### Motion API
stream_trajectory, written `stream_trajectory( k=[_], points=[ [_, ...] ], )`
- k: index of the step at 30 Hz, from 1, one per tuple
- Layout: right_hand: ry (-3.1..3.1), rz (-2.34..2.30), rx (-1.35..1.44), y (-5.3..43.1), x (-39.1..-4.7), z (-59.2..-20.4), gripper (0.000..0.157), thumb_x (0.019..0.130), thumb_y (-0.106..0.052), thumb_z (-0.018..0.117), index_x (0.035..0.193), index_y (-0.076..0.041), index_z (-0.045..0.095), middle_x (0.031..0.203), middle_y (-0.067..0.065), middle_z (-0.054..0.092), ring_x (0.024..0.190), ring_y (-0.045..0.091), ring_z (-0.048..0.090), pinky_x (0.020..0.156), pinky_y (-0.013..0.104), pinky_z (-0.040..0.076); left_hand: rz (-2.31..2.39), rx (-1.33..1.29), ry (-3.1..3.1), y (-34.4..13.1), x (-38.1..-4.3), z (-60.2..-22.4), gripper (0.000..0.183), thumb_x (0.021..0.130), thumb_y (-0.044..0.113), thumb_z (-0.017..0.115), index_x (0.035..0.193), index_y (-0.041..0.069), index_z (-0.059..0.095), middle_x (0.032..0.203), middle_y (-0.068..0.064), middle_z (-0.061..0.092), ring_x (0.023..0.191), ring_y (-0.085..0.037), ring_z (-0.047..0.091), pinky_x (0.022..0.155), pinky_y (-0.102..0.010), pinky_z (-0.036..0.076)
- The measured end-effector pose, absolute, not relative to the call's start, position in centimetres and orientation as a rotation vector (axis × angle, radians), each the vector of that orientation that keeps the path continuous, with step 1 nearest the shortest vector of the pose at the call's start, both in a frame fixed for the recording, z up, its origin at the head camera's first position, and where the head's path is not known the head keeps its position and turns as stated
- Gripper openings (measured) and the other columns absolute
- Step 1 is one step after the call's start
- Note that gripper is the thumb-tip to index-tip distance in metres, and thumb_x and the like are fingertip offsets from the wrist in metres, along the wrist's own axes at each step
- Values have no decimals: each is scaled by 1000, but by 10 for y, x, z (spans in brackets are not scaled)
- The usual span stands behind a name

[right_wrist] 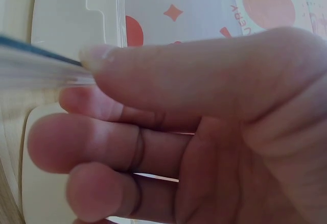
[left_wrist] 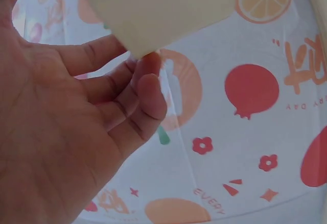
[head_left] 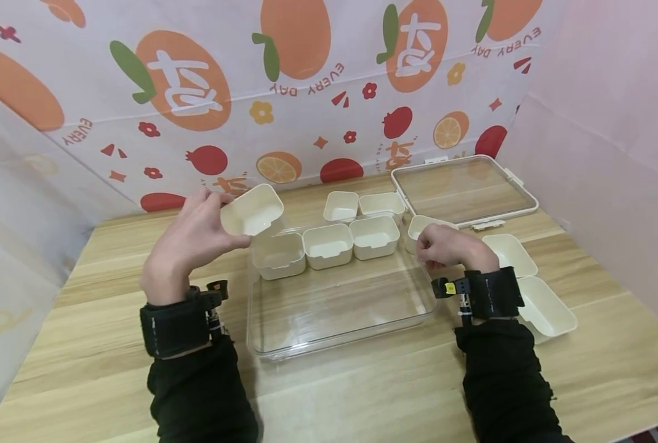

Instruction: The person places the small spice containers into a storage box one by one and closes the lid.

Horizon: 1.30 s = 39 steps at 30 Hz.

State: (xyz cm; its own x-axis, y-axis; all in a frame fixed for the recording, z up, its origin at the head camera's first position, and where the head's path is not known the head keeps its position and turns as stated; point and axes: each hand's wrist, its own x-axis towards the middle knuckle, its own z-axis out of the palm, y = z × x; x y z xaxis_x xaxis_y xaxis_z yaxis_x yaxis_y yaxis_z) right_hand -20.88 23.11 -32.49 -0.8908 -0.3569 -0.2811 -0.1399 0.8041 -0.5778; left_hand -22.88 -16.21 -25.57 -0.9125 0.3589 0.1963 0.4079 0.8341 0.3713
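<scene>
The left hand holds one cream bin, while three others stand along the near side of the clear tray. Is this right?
Not the near side: the head view shows three bins along the far side of the clear tray. The left hand does hold one cream bin.

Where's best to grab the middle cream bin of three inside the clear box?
Probably pinch the middle bin by its dipped front rim, from the near side: neighbouring bins flank it closely, while its front faces bare floor in the clear box.

Left hand (head_left: 191,241) holds bin (head_left: 258,212); right hand (head_left: 453,247) at clear tray (head_left: 342,337).
</scene>
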Motion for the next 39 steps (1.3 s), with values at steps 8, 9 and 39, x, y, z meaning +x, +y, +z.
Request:
stream_trajectory(
  k=[8, 9, 39],
  points=[
    [2610, -798, -398, 230, -210, -325, 15, 81, -3, 51, 67, -1, 56, 56, 2, 51, 49, 13, 43, 48, 26, 33, -497, -740, -2940, -144, -215, -246, 64, 62, 29, 75, 112, -5, 52, 105, -17, 48, 96, -31, 40, 82, -49, 39],
    [2611, -796, -395, 230, -210, -325, 15, 82, -3, 52, 68, -1, 57, 56, 2, 51, 50, 13, 44, 48, 26, 34, -478, -768, -2943, -140, -213, -246, 65, 62, 29, 76, 112, -5, 52, 106, -18, 49, 97, -31, 41, 84, -49, 39],
    [2611, -791, -374, 231, -207, -324, 17, 85, -5, 52, 70, -1, 58, 57, 3, 52, 50, 14, 44, 49, 26, 34, -172, -990, -3141, -109, -197, -279, 35, 54, 23, 78, 72, 4, 54, 77, -8, 51, 62, -18, 47, 55, -31, 44]
  ],
)
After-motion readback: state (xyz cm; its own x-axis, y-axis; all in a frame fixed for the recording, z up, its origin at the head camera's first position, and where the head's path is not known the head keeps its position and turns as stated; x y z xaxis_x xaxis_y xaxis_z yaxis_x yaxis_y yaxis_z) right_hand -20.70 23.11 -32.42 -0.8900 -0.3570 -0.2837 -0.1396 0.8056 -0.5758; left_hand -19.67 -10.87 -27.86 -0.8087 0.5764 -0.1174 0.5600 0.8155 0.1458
